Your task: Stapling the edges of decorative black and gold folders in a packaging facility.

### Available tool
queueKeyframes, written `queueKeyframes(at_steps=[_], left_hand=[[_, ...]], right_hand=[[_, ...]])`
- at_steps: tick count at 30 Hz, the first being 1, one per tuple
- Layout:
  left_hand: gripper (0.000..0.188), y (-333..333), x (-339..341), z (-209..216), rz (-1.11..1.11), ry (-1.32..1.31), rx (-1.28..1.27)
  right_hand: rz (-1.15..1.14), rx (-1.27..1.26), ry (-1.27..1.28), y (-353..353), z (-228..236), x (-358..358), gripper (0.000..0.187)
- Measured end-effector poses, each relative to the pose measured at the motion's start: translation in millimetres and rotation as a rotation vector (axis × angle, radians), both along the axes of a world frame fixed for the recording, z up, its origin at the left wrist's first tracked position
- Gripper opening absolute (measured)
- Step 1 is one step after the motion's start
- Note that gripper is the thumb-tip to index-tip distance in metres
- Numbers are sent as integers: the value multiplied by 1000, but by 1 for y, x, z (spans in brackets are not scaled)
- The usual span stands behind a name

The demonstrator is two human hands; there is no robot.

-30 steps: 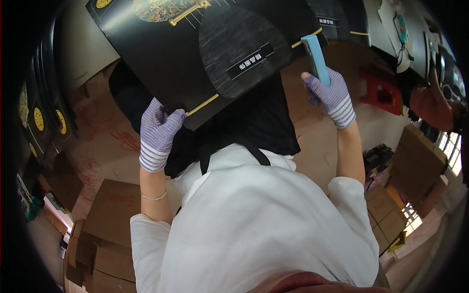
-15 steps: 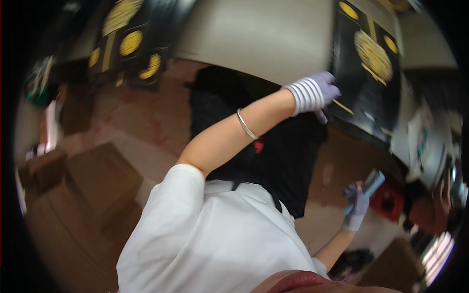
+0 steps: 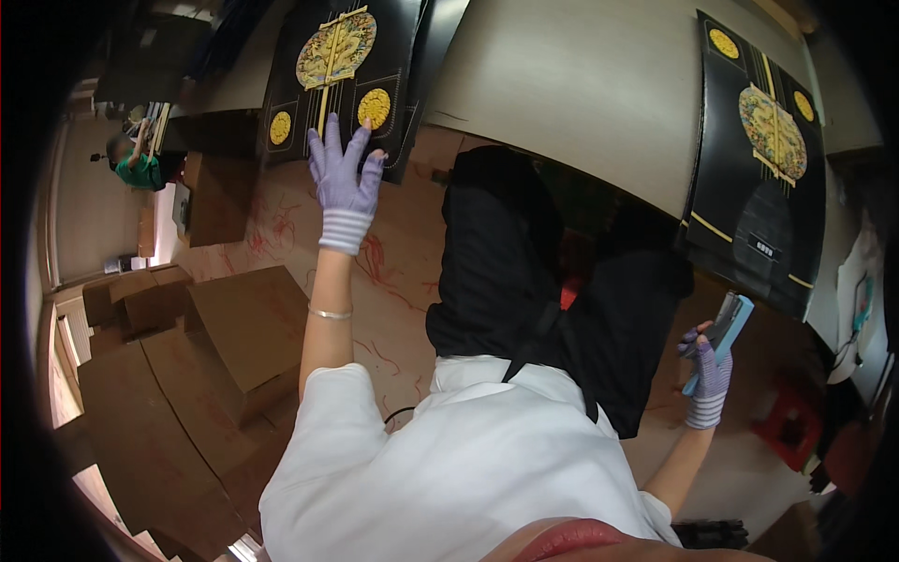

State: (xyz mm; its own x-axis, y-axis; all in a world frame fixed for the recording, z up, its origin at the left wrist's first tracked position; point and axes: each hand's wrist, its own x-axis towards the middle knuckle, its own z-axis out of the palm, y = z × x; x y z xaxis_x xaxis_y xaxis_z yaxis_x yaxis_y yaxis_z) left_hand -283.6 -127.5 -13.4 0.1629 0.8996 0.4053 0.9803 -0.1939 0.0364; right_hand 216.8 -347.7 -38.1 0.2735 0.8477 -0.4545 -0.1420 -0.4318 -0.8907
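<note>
My left hand (image 3: 346, 183), in a lilac glove with a striped cuff, reaches forward with its fingers spread. The fingertips lie on the near edge of a black decorated panel (image 3: 339, 94) with yellow medallions and a colourful round emblem. My right hand (image 3: 709, 375), gloved alike with some fingertips bare, is wrapped round a light-blue stapler (image 3: 730, 328). That stapler is held off the table, below a second black decorated panel (image 3: 758, 201) at the right.
Both panels rest on a pale grey table (image 3: 571, 84). Cardboard boxes (image 3: 239, 328) stand at the left on a floor (image 3: 393, 272) strewn with red strands. A red plastic container (image 3: 787, 426) is at the lower right. Another person in green (image 3: 140, 169) is far left.
My left hand has moved from beside the right panel to the left panel's near edge. My right hand still holds the stapler. The view has shifted with my head.
</note>
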Motion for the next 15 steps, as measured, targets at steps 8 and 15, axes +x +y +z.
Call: queueKeyframes(at_steps=[8,15], left_hand=[[86,10,-160,-5,645,-790,33],[69,24,-172,22,764,-1028,-202]], right_hand=[[25,-25,-29,-10,-16,-9,28],[-6,16,70,-13,-3,-15,29]])
